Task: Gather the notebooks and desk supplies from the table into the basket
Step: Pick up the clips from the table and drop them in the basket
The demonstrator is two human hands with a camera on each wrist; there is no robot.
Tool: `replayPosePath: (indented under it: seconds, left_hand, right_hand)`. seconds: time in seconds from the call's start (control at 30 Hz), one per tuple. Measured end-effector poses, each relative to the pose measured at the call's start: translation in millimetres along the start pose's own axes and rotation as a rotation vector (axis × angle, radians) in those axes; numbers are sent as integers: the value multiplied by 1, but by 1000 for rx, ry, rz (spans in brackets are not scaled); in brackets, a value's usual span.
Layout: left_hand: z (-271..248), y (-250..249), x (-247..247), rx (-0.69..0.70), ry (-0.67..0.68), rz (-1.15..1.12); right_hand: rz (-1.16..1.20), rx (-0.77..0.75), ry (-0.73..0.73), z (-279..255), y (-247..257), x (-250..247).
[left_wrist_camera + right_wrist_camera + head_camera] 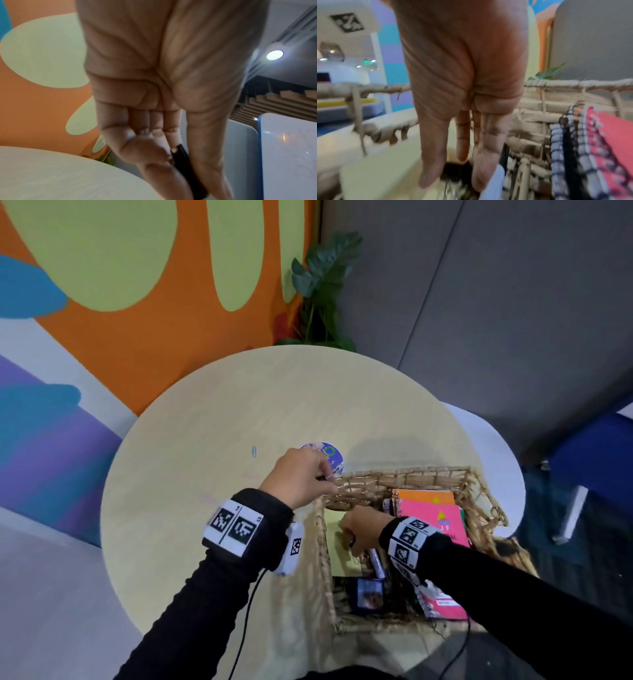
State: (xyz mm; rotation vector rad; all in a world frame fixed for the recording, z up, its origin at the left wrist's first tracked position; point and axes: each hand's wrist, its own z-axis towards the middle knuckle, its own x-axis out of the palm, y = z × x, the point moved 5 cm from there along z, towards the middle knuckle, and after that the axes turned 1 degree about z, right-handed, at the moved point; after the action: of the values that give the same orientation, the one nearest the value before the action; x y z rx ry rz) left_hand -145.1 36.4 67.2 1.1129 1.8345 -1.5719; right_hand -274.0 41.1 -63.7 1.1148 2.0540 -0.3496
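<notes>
The left hand point(297, 477) pinches a small black clip point(181, 157) above the far left corner of the woven basket point(493, 510). The right hand point(363, 528), fingers extended downward and relaxed, reaches inside among pink and orange notebooks point(433, 518). A round sticker roll point(328, 454) lies on the counter point(212, 440) just beyond the rim, with broad bare surface to the left.

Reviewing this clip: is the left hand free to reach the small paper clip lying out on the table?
Probably not yet. The left hand already pinches a small black item at the basket rim. The paper clip lies in the open with nothing between, so emptying the grip should clear the way.
</notes>
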Motion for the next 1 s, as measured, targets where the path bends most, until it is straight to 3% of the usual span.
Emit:
replayPosePath:
  seconds: [0.1, 0.3, 0.47, 0.53, 0.57, 0.63, 0.67, 0.77, 0.83, 0.93, 1.0]
  left_hand:
    - [-4, -8, 23, 19, 115, 78]
    - [9, -39, 74, 47, 320, 285]
    - [36, -49, 122, 89, 380, 496]
    - [49, -42, 123, 93, 254, 735]
    - [51, -43, 125, 135, 259, 756]
    - [36, -58, 127, 223, 408, 677]
    - [32, -64, 128, 221, 418, 637]
    - [12, -63, 119, -21, 447, 556]
    - [18, -56, 119, -84, 457, 515]
    - [35, -52, 105, 54, 449, 350]
    - [42, -47, 81, 128, 370, 259]
  right_hand:
    - [108, 49, -91, -13, -15, -16]
    - [408, 151, -501, -96, -49, -43]
    - [571, 216, -626, -146, -59, -19]
    - [599, 245, -655, -157, -63, -10]
    - [611, 257, -666, -161, -65, -6]
    - [632, 282, -681, -167, -67, -2]
    - [634, 291, -686, -168, -67, 1]
    - [626, 303, -685, -170, -68, 4]
    - [630, 309, -673, -168, -69, 3]
    - [644, 288, -690, -163, -61, -14]
    - [688, 230, -742, -156, -48, -42]
